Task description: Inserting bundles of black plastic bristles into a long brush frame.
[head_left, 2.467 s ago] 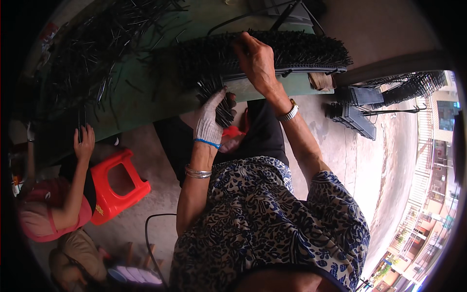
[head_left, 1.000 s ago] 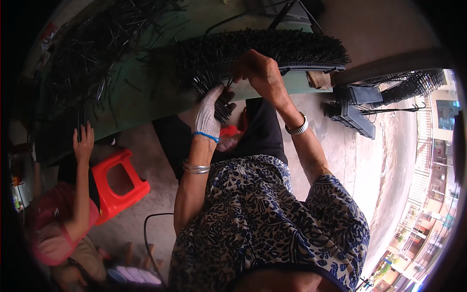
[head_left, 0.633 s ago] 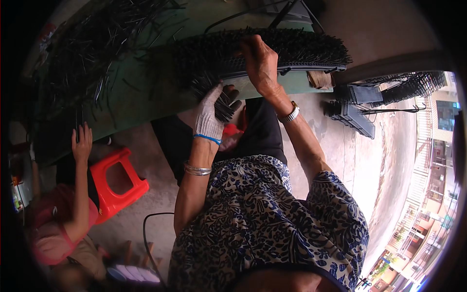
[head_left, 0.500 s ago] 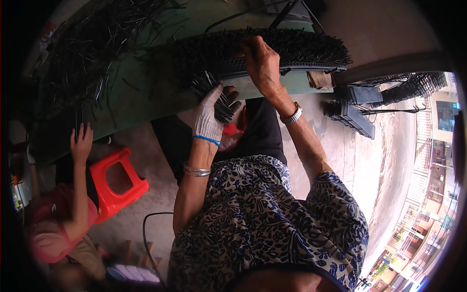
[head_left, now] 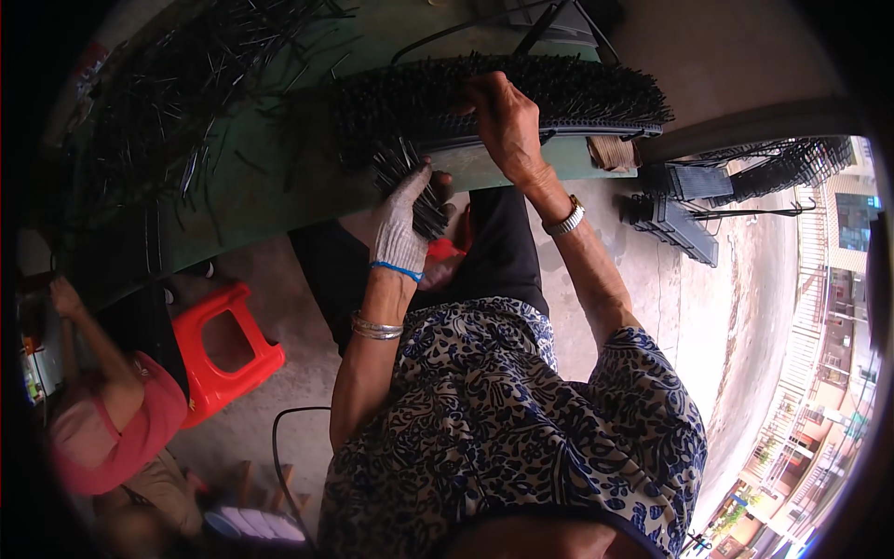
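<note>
My left hand point(head_left: 402, 224), in a grey work glove with a blue cuff, grips a bunch of thin black rods point(head_left: 410, 182) fanned out at the edge of the green table point(head_left: 270, 200). My right hand point(head_left: 503, 121), bare and wearing a wristwatch, rests on a long black rack point(head_left: 577, 98) packed with upright black rods, fingers pressed among them. The rack lies across the table just beyond the left hand.
A heap of loose black rods point(head_left: 177, 102) covers the table's left part. A red plastic stool point(head_left: 219, 340) stands on the concrete floor to the left. Another person in a pink top point(head_left: 112, 419) sits at the lower left. Black filled racks point(head_left: 684, 200) lie on the floor at right.
My right hand went down to the bunch in my left hand, then back up onto the rack. My left hand kept its hold and stayed nearly still.
</note>
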A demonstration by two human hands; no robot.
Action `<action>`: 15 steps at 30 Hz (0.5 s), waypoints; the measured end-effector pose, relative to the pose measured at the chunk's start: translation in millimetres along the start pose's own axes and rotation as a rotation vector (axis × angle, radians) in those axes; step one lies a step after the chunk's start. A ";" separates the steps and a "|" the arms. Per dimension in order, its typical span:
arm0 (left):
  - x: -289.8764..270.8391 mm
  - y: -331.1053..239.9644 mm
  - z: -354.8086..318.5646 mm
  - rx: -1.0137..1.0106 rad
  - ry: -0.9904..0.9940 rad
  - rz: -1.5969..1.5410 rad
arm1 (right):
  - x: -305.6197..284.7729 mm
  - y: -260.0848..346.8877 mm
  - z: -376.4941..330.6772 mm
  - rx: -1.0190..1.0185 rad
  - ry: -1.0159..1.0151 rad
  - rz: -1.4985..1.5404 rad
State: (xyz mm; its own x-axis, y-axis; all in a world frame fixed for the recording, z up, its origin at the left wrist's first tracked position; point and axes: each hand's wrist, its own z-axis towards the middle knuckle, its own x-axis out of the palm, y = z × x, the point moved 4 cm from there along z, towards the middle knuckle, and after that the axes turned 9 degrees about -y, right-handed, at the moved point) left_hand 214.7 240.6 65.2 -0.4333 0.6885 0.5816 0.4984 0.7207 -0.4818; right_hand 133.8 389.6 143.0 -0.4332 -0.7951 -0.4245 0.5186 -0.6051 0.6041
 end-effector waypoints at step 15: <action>-3.3 -5.2 -0.4 -0.002 0.035 0.056 | 2.4 -1.6 21.4 -0.187 0.218 0.052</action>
State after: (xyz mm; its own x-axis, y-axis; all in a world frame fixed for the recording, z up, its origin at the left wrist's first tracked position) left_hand 213.8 234.5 66.0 -0.3779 0.7244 0.5765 0.5229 0.6809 -0.5128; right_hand 116.2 389.5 155.5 -0.2441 -0.8034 -0.5431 0.6717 -0.5441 0.5028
